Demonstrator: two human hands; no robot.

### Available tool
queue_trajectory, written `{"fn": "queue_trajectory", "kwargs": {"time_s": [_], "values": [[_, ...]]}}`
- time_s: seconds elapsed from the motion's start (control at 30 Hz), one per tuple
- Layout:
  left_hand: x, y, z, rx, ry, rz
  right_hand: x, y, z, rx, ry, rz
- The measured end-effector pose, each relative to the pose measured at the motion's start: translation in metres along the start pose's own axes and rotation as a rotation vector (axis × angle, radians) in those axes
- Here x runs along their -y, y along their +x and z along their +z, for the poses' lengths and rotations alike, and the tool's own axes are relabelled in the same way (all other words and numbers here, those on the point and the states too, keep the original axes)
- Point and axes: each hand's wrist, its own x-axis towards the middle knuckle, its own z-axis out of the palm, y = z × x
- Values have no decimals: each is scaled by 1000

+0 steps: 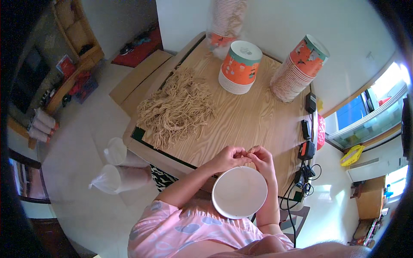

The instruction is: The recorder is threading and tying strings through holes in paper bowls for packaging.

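My left hand (231, 158) and my right hand (261, 160) meet at the table's near edge, their fingertips pinched close together. What lies between the fingers is too small to make out. Just below them, in front of my body, is a white paper bucket (239, 192), its open mouth facing up toward me. Both hands are by its far rim. Beyond my left hand a loose heap of tan cords (176, 107) covers the left part of the wooden table (241, 116).
Upside-down stacks of orange and green paper buckets (242, 68) stand at the back, including a tall tilted stack (300, 68) at right. Power adapters (306, 150) and tangled black cables (304, 182) run along the right edge. Bagged buckets (118, 178) lie on the floor at left.
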Motion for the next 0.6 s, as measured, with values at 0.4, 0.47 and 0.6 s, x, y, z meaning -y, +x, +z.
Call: {"fn": "queue_trajectory", "kwargs": {"time_s": [0.4, 0.47, 0.6], "values": [[-11, -8, 0, -86, 282, 8, 12, 8, -13, -87, -99, 51], [-7, -7, 0, -93, 282, 30, 13, 8, -11, -41, -142, 123], [-4, -6, 1, -106, 268, 106, 10, 10, -7, 55, -214, 228]]}}
